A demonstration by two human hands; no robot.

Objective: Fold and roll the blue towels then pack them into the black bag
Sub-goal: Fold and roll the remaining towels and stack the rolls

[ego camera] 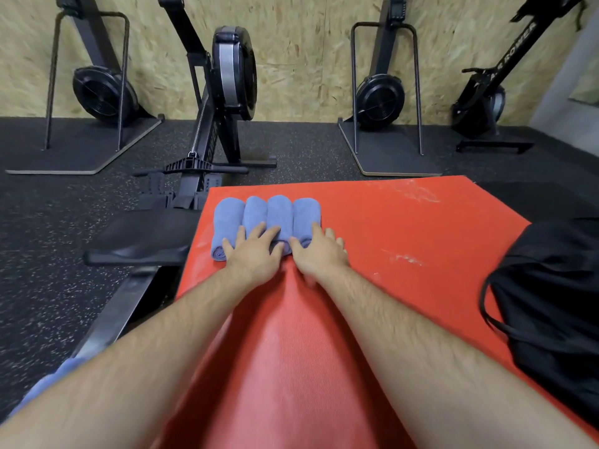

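Loosely splayed fingers [258, 231] atop blue towels [280, 212]

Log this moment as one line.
four blue towels rolled, in row on red mat | left hand, right hand touching them | black bag at right

Left hand [251, 254], right hand [321, 256] stretched forward side by side, palms down, fingers [259, 230] straight, spread.

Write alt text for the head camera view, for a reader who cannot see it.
A person's left hand and right hand rest open on the near ends of four rolled blue towels set side by side on a red mat. A black bag lies at the mat's right edge; rowing machines stand by the wall.
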